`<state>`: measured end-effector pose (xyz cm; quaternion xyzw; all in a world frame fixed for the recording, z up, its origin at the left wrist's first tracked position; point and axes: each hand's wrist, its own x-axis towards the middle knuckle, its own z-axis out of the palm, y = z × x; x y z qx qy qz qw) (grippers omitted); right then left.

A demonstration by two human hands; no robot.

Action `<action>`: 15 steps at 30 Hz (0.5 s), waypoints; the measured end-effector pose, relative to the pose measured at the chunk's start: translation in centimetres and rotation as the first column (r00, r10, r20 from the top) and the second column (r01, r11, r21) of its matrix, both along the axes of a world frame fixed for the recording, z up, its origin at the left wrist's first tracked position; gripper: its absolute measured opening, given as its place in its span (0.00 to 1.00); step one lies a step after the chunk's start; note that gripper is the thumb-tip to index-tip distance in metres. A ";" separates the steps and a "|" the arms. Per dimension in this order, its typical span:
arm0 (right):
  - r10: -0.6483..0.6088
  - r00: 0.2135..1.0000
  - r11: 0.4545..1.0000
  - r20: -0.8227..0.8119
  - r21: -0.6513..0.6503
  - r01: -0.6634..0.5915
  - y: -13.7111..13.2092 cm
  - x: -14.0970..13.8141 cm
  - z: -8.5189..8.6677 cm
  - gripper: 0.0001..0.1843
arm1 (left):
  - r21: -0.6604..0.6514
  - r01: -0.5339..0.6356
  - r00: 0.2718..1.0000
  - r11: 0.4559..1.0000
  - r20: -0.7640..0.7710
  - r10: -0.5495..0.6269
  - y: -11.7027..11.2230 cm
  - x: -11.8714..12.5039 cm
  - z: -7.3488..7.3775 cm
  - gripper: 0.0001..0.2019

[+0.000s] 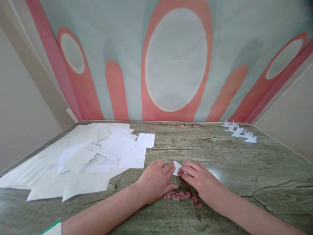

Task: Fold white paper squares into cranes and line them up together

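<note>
A small folded piece of white paper (176, 168) lies on the wood-patterned table between my two hands. My left hand (157, 179) rests over its left edge, fingers flat and the thumb stretched apart on the table. From the other side, my right hand (198, 179) has its bent fingers closed on the paper's right corner. Part of the paper is hidden beneath the fingers of both hands, so its full folded shape cannot be seen.
A loose heap of white paper sheets (80, 156) covers the table's left side, with small square sheets (133, 157) along its right border. Several folded white paper cranes (237, 131) stand at the far right. A patterned pink and grey wall covering (134, 65) rises behind the table (244, 176).
</note>
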<state>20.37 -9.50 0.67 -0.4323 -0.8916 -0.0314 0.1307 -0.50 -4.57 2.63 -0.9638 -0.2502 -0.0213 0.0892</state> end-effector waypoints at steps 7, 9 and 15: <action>-0.013 0.999 0.999 0.042 0.050 0.011 -0.1 -0.3 -0.4 0.14 | -0.074 -0.013 0.998 0.997 0.067 0.018 0.1 -0.1 0.1 0.26; -0.019 0.999 0.998 0.038 0.063 0.017 -0.2 -0.4 -0.3 0.14 | -0.084 -0.010 0.997 0.996 0.081 0.017 0.0 -0.1 0.3 0.25; -0.037 0.999 0.995 0.039 0.095 0.033 -0.4 -0.6 -0.4 0.13 | -0.071 0.022 0.994 0.997 0.111 -0.014 -1.2 0.2 1.0 0.18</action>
